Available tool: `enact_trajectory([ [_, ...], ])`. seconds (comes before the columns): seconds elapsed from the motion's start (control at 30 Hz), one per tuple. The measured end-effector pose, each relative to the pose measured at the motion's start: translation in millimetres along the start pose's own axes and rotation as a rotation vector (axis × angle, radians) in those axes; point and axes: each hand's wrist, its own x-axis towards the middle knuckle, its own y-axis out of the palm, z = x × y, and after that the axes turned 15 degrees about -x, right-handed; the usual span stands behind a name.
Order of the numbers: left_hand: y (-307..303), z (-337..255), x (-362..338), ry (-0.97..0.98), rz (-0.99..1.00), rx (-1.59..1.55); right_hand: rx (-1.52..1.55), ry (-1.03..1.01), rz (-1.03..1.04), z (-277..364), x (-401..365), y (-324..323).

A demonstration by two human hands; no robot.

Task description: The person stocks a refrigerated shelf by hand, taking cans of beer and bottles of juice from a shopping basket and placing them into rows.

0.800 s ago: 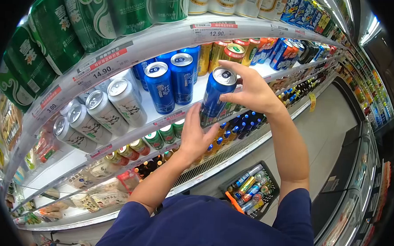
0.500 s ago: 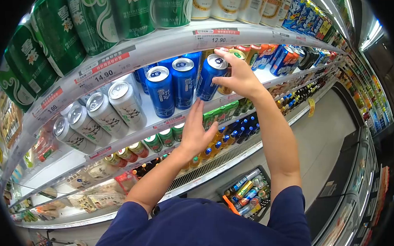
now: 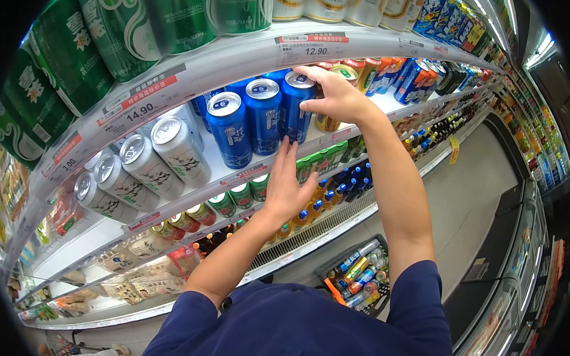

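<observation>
My right hand (image 3: 339, 97) grips a blue beer can (image 3: 294, 118) from above and the right, its fingers near the can's top. The can stands upright at the front of the shelf, right beside another blue can (image 3: 263, 123) in the same row. A third blue can (image 3: 231, 134) stands at the left of that row. My left hand (image 3: 288, 187) lies flat with fingers stretched out, its fingertips right at the foot of the gripped can and over the shelf's front edge. Behind my right hand, a gold can (image 3: 325, 121) is partly covered.
White cans with a branch print (image 3: 178, 149) stand left of the blue ones. Large green cans (image 3: 120, 24) line the shelf above, over a price rail (image 3: 239, 55). A black basket (image 3: 385, 290) of cans and bottles is on the floor below.
My right hand has moved the blue can leftward and back, closing the gap to the neighbouring blue can. My left hand has stayed nearly in place.
</observation>
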Motion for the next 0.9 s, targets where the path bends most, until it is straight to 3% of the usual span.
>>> enact_trajectory([
  [0.23,7.2,4.3,-1.3,0.051,-0.013,0.058,0.029,-0.007,-0.087,2.6,-14.5,12.5],
  [0.33,10.4,7.2,-8.8,0.086,-0.006,0.067,-0.093,0.039,-0.369,22.2,-48.0,27.6],
  [0.43,22.0,20.2,-34.1,0.098,0.038,0.053,0.000,0.162,-0.548,49.4,-124.0,60.2],
  [0.5,37.7,44.5,-66.9,0.091,0.220,0.074,0.013,0.327,-0.485,57.8,-198.2,105.4],
  [0.57,57.6,71.6,-102.8,0.038,0.486,-0.009,0.094,0.570,-0.294,62.3,-290.0,162.6],
  [0.7,99.8,78.3,-166.9,-0.252,1.012,-0.071,0.150,1.130,0.033,119.1,-477.6,228.4],
  [0.77,122.6,83.8,-196.4,-0.182,1.266,-0.040,0.089,1.245,0.137,161.3,-545.6,231.9],
  [0.9,164.0,76.7,-243.7,-0.027,1.425,-0.098,0.089,1.394,0.273,221.7,-627.0,243.2],
])
